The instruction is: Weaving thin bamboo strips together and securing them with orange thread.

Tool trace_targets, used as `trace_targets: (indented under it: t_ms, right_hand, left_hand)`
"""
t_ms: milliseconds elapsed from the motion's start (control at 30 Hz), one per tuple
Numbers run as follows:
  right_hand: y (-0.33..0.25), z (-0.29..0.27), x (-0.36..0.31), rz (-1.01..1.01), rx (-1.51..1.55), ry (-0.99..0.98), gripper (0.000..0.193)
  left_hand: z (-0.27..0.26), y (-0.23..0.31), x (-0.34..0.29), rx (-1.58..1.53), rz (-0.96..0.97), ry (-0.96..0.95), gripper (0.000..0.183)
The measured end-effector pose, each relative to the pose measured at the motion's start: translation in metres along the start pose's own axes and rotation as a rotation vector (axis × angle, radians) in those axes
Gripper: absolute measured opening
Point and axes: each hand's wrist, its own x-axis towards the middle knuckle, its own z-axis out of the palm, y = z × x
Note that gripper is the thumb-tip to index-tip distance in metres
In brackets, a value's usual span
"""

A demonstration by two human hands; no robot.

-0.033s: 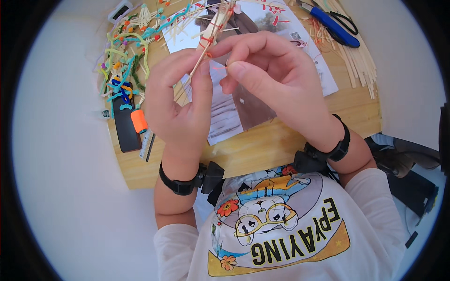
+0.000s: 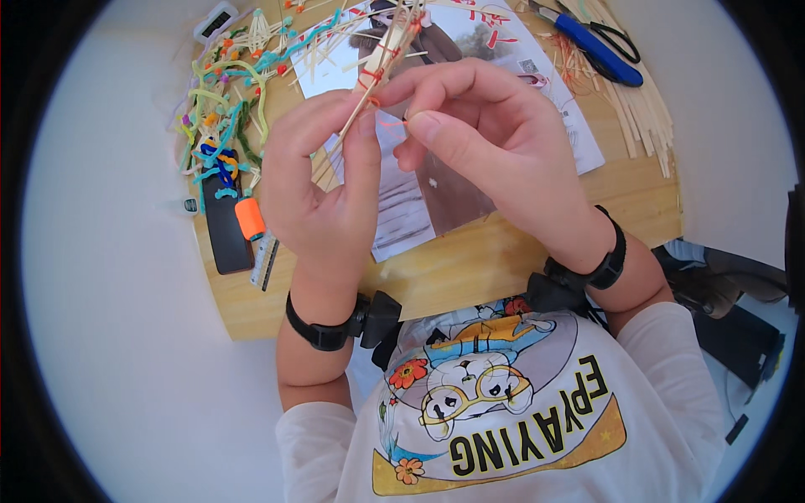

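Observation:
My left hand is closed, holding a narrow bundle of thin wooden strips between thumb and fingers. Red-orange thread is wound round the bundle at several spots, and its upper end runs off the top of the picture. Close by on the right, my right hand pinches a fine orange thread between thumb and forefinger. That thread stretches across a short gap to the bundle. Both hands are raised over a printed sheet lying on the wooden table.
Colourful fuzzy stems, an orange thread spool, a black flat case and a ruler lie at left. Blue-handled pliers, loose orange thread scraps and wooden strips are at right.

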Motion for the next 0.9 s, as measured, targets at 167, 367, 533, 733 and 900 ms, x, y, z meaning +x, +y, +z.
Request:
trace_targets:
  t_ms: [167,367,533,733,900]
  right_hand:
    - [-0.002,0.000,0.001,0.070,0.078,0.002,0.008]
    - [-0.002,-0.002,0.003,0.106,0.090,0.000,0.010]
    - [-0.004,-0.004,0.005,0.119,0.076,-0.017,0.013]
    - [0.005,-0.015,0.009,0.154,0.258,-0.118,0.013]
    - [0.002,-0.010,0.008,0.176,0.272,-0.142,0.013]
  left_hand:
    - [0.000,0.002,-0.001,-0.013,-0.073,-0.010,0.020]
    - [0.002,0.006,-0.004,-0.030,-0.226,-0.055,0.025]
    - [0.004,0.007,-0.005,-0.042,-0.231,-0.113,0.028]
    - [-0.003,0.007,-0.005,-0.074,-0.112,-0.302,0.029]
    - [0.003,0.013,-0.006,-0.053,-0.262,-0.166,0.028]
